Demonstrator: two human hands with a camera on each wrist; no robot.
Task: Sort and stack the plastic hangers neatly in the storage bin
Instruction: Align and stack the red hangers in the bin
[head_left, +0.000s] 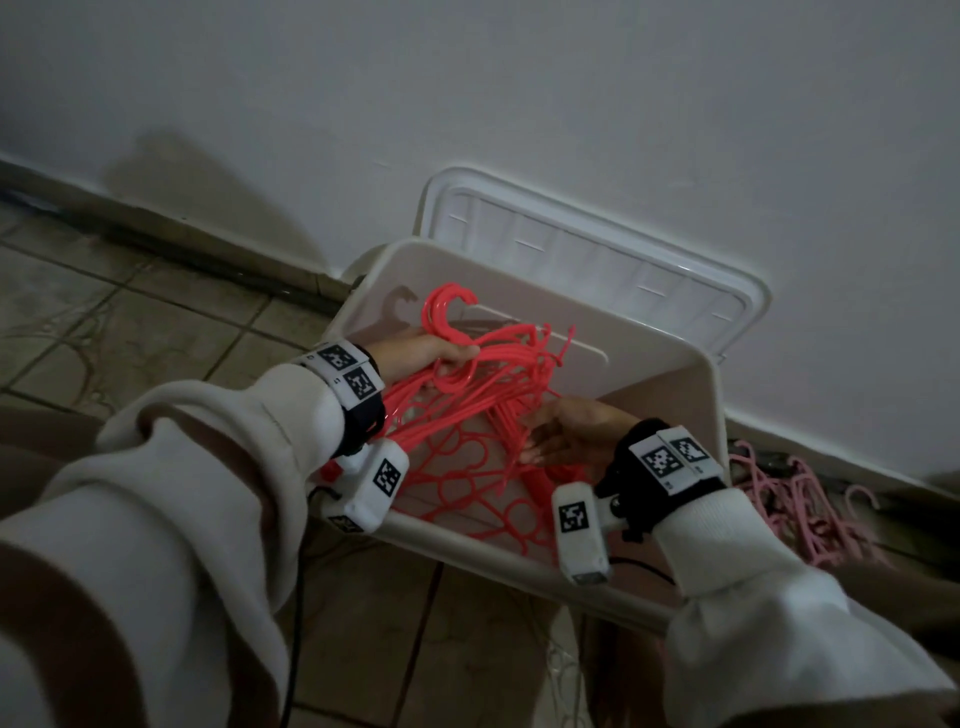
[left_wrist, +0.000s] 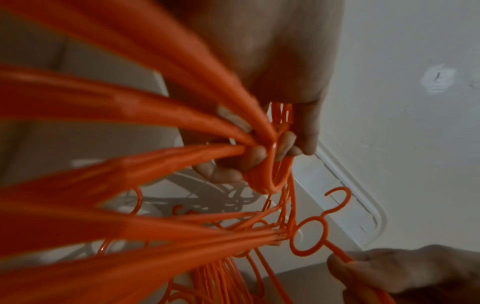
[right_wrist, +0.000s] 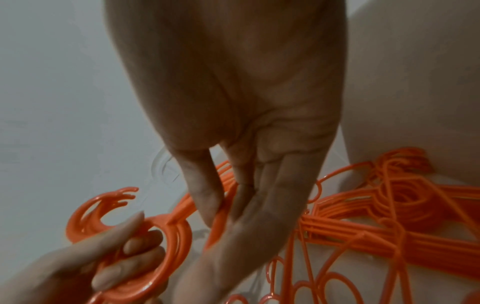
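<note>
A bundle of coral-red plastic hangers (head_left: 498, 384) hangs over the white storage bin (head_left: 675, 395). My left hand (head_left: 441, 356) grips the bundle at the necks just below the hooks (right_wrist: 109, 209), fingers curled round them (left_wrist: 259, 158). My right hand (head_left: 550, 441) is lower, inside the bin, and pinches one hanger's arm (left_wrist: 340, 255) between thumb and fingers (right_wrist: 221, 209). More red hangers (right_wrist: 389, 216) lie flat on the bin's floor under the bundle.
The bin's white lid (head_left: 597, 249) leans against the wall behind it. A heap of pink hangers (head_left: 800, 504) lies on the tiled floor to the bin's right. Grey-brown floor tiles (head_left: 130, 322) stretch to the left.
</note>
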